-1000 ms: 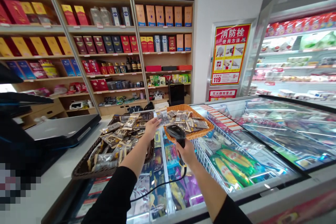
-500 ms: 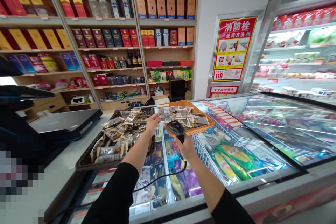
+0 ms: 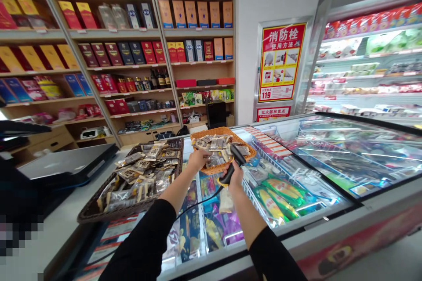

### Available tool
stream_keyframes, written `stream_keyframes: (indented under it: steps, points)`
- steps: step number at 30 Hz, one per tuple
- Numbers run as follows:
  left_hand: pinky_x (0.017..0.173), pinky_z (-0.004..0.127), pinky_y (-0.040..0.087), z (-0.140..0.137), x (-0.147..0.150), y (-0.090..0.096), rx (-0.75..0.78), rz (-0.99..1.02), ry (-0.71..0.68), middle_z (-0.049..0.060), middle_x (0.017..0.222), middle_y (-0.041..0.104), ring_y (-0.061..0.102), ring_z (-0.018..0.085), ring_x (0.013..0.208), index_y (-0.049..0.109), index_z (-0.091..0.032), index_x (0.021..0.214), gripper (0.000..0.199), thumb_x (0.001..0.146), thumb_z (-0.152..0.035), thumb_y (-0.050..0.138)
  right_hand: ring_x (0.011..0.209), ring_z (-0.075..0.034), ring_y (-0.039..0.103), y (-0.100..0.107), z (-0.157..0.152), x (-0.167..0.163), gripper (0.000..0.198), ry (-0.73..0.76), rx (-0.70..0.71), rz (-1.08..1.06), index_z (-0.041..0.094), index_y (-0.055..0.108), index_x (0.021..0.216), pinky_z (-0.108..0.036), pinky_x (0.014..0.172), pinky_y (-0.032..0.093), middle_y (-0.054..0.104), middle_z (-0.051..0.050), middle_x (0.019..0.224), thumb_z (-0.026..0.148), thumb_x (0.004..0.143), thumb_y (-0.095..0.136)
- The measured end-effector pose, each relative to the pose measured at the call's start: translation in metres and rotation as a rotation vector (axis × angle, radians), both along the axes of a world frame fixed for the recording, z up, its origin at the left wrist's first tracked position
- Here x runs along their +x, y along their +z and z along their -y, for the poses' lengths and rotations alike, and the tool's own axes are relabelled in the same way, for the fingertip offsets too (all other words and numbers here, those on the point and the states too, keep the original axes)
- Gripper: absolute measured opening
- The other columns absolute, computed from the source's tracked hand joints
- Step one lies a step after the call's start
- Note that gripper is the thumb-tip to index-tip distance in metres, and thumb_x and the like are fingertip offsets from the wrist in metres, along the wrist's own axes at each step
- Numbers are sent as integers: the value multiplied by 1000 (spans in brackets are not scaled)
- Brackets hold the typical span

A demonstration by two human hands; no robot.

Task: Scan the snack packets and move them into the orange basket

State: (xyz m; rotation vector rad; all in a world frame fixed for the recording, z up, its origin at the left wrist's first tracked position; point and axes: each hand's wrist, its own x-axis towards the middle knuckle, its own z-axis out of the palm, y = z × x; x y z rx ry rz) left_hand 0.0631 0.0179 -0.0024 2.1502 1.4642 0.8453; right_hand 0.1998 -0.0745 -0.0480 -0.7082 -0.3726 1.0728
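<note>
My right hand (image 3: 236, 177) is wrapped round the handle of a black barcode scanner (image 3: 227, 174). The scanner's head tilts up and right over the front right of an orange wicker basket (image 3: 217, 170), and its cable trails down to the left. At the basket's front left rim is my left hand (image 3: 198, 160), its fingers curled in against the small clear snack packets (image 3: 216, 144) there. Whatever lies between those fingertips is hidden. A dark brown wicker basket (image 3: 86, 214), heaped with similar packets (image 3: 145, 171), stands left of my left forearm.
Both baskets rest on or by a glass-topped freezer (image 3: 211, 246) with bagged food inside. A counter with a flat dark-edged device (image 3: 70, 162) stands left. Behind are shelves of boxes (image 3: 196, 63), a fire hydrant sign (image 3: 281, 63) and a lit chiller (image 3: 365, 74).
My left hand has moved from the basket's left side to its front left edge. The scanner has turned, its head now leaning right instead of left. The whole view has shifted slightly.
</note>
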Motion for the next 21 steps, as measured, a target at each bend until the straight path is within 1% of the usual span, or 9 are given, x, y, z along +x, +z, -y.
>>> stream_keyframes:
  steps: [2,5,8,11,13,14,16,19,21]
  points:
    - [85,33,43,5,9,0,83,-157,44,6,96,71,61,27,98,76,-26,87,23,65,-21,73,36,-10,44,-2,-1,-1,42,-38,-31,-9,24,44,78,-24,35,37,47,9,51,56,61,66]
    - [82,31,44,8,1,12,149,-205,25,8,98,71,62,25,94,76,-24,93,24,70,-23,68,35,-11,44,-2,1,-4,40,-57,-41,7,24,44,79,-24,34,36,47,9,50,55,64,65]
    - [79,29,44,10,-38,36,207,-209,69,8,98,71,63,22,86,76,-23,95,24,76,-30,62,35,-11,44,1,5,-10,37,-44,-5,65,24,46,81,-25,34,36,47,8,51,54,67,63]
    - [74,28,44,16,-97,52,123,-291,226,6,80,71,63,22,79,76,-23,82,20,72,-35,64,36,-11,43,1,12,-24,37,23,69,149,23,50,82,-25,35,36,49,7,52,53,68,65]
    - [70,29,44,23,-133,49,-31,-398,315,5,61,66,63,23,71,71,-22,61,17,63,-39,69,35,-10,43,0,19,-37,38,110,112,218,22,52,81,-25,35,36,50,7,53,53,67,66]
    - [68,29,44,28,-148,43,-102,-444,345,5,53,62,62,24,68,66,-22,52,21,58,-41,72,35,-10,43,-2,22,-44,38,163,129,254,21,52,80,-24,35,35,51,6,52,53,67,67]
    - [66,30,44,37,-167,28,-197,-497,368,5,48,59,62,25,66,57,-22,42,29,48,-43,77,34,-9,43,-4,29,-56,38,262,155,315,20,52,77,-24,34,35,51,6,51,53,67,68]
    - [66,29,44,48,-175,9,-211,-465,316,6,59,65,63,26,71,59,-22,48,32,36,-41,82,33,-9,43,-6,38,-65,37,352,174,340,20,52,76,-23,34,35,51,6,50,51,66,69]
    - [65,28,44,52,-174,3,-223,-390,239,4,63,66,63,25,70,63,-23,56,34,32,-35,83,33,-9,44,-6,41,-64,37,359,178,318,20,51,75,-23,33,36,51,6,50,50,65,70]
